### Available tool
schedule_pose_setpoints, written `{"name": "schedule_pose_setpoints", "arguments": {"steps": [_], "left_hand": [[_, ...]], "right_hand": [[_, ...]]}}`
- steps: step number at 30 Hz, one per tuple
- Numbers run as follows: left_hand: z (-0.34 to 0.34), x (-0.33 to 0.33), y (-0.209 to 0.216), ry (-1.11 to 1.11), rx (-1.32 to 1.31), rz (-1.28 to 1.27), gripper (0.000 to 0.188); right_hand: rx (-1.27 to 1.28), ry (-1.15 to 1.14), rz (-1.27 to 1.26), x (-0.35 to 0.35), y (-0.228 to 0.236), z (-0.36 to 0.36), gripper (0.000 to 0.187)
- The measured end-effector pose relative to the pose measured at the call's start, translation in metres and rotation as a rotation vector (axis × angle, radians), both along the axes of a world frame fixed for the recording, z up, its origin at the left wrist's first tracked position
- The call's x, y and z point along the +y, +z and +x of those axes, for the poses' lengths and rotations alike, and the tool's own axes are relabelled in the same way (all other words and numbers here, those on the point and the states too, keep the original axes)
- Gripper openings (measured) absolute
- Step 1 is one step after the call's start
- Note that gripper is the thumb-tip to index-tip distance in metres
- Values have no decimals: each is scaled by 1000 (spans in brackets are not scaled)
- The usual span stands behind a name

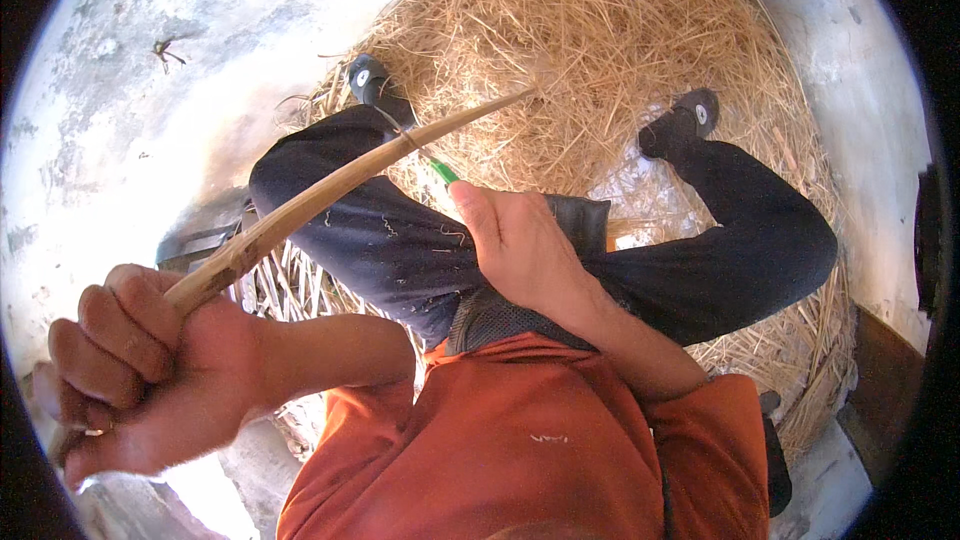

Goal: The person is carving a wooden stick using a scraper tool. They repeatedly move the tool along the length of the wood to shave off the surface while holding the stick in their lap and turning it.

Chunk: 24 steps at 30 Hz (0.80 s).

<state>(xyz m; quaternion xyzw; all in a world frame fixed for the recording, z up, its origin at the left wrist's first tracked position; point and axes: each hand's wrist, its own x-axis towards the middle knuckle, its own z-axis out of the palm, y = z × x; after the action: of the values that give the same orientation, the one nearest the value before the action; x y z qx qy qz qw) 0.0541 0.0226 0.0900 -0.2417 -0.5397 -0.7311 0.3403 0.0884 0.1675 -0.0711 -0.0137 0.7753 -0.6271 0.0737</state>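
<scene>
- Slip risk: thin blade of the small green-handled metal knife [443, 171] meets the long, pale-brown tapered wooden stick [325, 193] near its pointed end; a skid could reach the leg in dark trousers [345, 225] below.
- Cause: likely too much force, or a knot catching the edge; tip hangs unsupported over loose golden straw [590, 30], so could flex.
- Left hand [150, 365]: fingers wrapped round stick's thick end.
- Right hand [525, 245]: closed on green handle, just below stick, seemingly not touching it.
- Stick slants up-right from left fist, passing beyond right hand.
</scene>
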Motion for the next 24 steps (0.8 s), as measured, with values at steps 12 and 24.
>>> {"name": "schedule_pose_setpoints", "arguments": {"steps": [12, 24], "left_hand": [[4, -2, -6, 57, 57, 9, 44], [13, 1, -11, 140, 45, 59, 45]], "right_hand": [[124, -5, 241, 4, -18, 0, 45], [124, 39, 143, -1, -9, 7, 41]]}}
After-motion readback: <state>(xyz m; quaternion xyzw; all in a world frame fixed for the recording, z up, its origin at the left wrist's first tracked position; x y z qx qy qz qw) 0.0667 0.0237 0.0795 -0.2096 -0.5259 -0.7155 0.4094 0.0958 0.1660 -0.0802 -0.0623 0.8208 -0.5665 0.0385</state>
